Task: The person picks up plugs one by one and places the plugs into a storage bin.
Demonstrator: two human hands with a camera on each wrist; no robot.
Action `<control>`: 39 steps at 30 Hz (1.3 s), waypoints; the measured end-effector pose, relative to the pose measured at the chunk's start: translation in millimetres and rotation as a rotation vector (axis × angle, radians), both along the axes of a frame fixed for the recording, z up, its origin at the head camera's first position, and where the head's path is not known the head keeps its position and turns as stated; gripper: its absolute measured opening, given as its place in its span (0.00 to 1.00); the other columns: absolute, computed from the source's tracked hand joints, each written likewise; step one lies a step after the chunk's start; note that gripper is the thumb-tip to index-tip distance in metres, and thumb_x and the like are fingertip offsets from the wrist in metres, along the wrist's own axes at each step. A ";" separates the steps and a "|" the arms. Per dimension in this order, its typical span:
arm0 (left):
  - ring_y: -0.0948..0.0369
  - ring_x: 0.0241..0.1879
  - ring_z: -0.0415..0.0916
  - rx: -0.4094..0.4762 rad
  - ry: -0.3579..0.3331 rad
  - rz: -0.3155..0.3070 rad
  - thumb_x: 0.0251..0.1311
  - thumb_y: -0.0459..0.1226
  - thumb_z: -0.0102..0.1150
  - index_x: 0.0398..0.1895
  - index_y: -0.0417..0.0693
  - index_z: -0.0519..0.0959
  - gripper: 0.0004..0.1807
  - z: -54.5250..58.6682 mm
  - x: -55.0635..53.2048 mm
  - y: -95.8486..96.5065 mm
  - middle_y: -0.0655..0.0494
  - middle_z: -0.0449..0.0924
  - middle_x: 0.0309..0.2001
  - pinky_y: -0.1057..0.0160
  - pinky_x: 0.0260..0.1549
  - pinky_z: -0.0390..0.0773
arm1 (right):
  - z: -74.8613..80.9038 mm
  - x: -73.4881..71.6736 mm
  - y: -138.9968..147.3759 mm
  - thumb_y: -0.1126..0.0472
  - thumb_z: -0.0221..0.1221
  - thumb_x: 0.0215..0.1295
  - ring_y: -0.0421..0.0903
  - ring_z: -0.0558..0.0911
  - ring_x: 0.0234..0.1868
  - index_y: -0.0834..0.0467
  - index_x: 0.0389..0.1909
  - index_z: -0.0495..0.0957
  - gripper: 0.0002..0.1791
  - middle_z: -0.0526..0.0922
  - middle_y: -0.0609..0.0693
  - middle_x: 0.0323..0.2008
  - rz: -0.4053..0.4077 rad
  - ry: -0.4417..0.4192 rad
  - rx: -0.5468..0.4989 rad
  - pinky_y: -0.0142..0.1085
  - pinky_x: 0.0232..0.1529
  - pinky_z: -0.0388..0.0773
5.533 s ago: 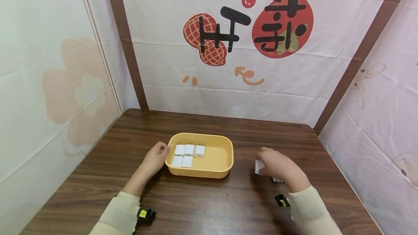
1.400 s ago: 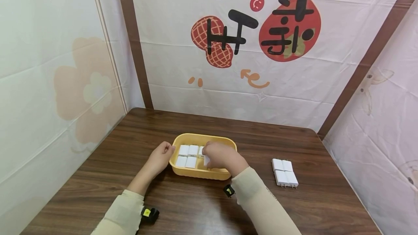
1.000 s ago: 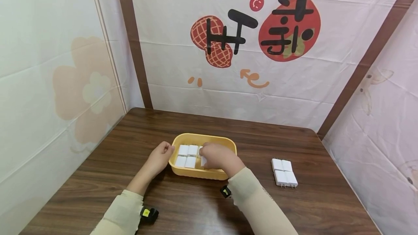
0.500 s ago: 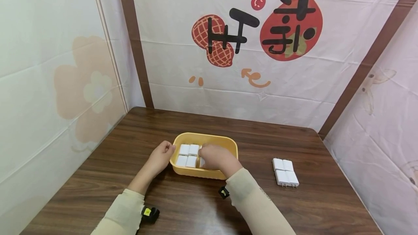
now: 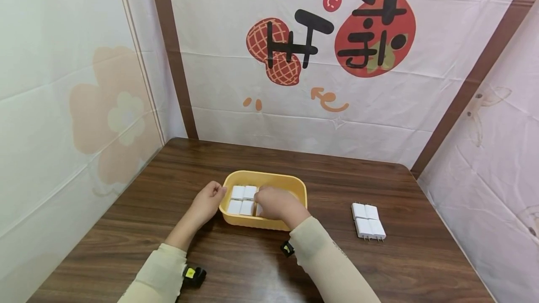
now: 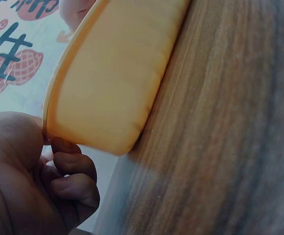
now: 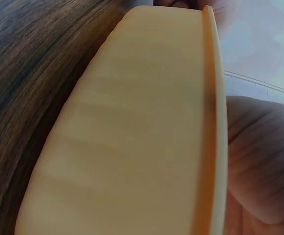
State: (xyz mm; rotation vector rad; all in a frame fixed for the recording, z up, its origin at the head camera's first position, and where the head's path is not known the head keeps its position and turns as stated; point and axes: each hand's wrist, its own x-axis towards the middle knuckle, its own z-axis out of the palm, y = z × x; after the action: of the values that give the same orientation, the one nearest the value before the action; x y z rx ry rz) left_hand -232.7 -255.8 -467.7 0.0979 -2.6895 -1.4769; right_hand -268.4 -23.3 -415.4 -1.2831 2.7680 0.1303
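Note:
A yellow plastic basket (image 5: 261, 222) stands on the table with several white plug chargers (image 5: 240, 193) in two rows at its left end. My left hand (image 5: 208, 202) pinches the basket's left rim; in the left wrist view, the thumb lies over the rim and the curled fingers (image 6: 78, 171) are below it, against the outer wall. Down inside the basket, my right hand (image 5: 275, 201) holds another white charger (image 5: 259, 211), mostly covered by the fingers, just right of the front row. The right wrist view shows mainly the basket's outer wall (image 7: 127, 122), with part of the right hand behind the rim.
On the brown wooden table (image 5: 320, 256), several more white chargers (image 5: 368, 221) lie in a tight block at the right, some with metal prongs showing. Printed cloth walls (image 5: 303, 120) stand behind the table and at its sides.
My right hand has come from the chargers on the right into the basket with one, then shifted slightly left toward the front row. The left hand has stayed at the rim.

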 end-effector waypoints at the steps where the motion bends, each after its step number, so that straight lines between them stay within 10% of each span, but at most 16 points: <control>1: 0.59 0.25 0.67 0.001 0.000 0.001 0.79 0.48 0.47 0.45 0.42 0.71 0.16 0.2 -0.1 -0.2 0.54 0.67 0.28 0.64 0.25 0.69 | -0.2 -0.2 -0.4 0.58 0.67 0.67 0.37 0.74 0.33 0.53 0.42 0.85 0.05 0.82 0.45 0.38 0.000 0.000 -0.001 0.31 0.39 0.76; 39: 0.59 0.25 0.67 -0.009 0.016 0.004 0.79 0.46 0.48 0.44 0.41 0.71 0.15 0.4 0.4 -0.4 0.54 0.68 0.27 0.64 0.24 0.69 | -1.3 2.6 -8.7 0.61 0.67 0.64 0.39 0.73 0.31 0.51 0.35 0.84 0.02 0.80 0.45 0.34 -0.012 0.034 -0.022 0.32 0.35 0.74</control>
State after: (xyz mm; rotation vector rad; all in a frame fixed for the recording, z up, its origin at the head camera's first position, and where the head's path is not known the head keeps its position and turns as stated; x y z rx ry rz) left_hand -232.2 -256.1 -467.3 0.0911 -2.6811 -1.4584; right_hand -265.8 -32.1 -416.6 -1.2808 2.8126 0.1222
